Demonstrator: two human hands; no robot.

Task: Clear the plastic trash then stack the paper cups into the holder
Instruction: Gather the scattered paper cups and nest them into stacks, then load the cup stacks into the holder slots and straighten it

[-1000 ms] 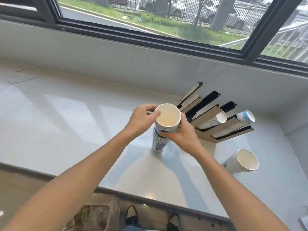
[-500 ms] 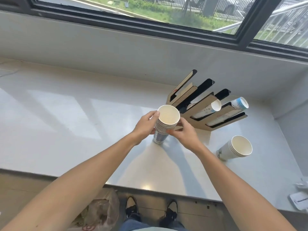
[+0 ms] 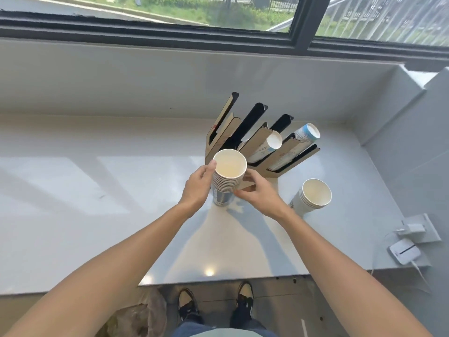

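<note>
On the tabletop [image 3: 73, 203], both hands grip a cup stack [image 3: 227, 181] standing before the holder [image 3: 262, 147]: left hand [image 3: 198, 188] and right hand [image 3: 258, 194] curl around its rims. Printing on the cups is too small to read. Another stack [image 3: 312, 199] leans nearby.

Both hands [image 3: 196, 184] gripping cup stack [image 3: 227, 177], holder [image 3: 261, 144] just behind

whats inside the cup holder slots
Two right slots of the holder hold cup stacks and. The left slots look empty, though their lower ends are hidden.
</note>
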